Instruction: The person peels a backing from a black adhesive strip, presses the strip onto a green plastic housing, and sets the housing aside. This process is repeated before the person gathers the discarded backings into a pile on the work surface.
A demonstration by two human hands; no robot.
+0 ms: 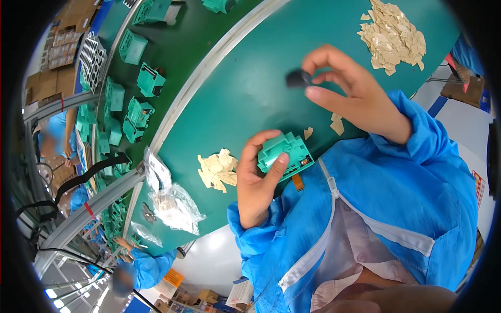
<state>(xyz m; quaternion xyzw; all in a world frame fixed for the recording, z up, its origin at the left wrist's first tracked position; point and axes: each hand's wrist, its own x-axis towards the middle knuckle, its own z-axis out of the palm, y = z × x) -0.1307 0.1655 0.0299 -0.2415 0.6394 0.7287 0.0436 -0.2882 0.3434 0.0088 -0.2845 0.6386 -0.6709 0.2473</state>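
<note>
Blue jacket (386,172) nearest the camera, worn open over a pale shirt (344,229). Just beyond, at the near edge of the surface (235,99), holds a green housing (296,149) in the left hand (254,182), grip closed round the left side, thumb pressed on top. Cannot tell whether resting on the surface or lifted. Pinches a small black piece (297,79) in the right hand (355,96), grip apparently closed with thumb and forefinger at the right end; too blurred for exact shape. Juts leftward from those fingertips, long axis seemingly sideways. Sits farther from the body than the green housing, almost straight beyond and slightly right, well apart, without contact. By contrast, slopes up rightward along the housing's near edge. To the right of the housing, loose tan chips (337,125); left of the left hand, a small tan pile (218,169).
</note>
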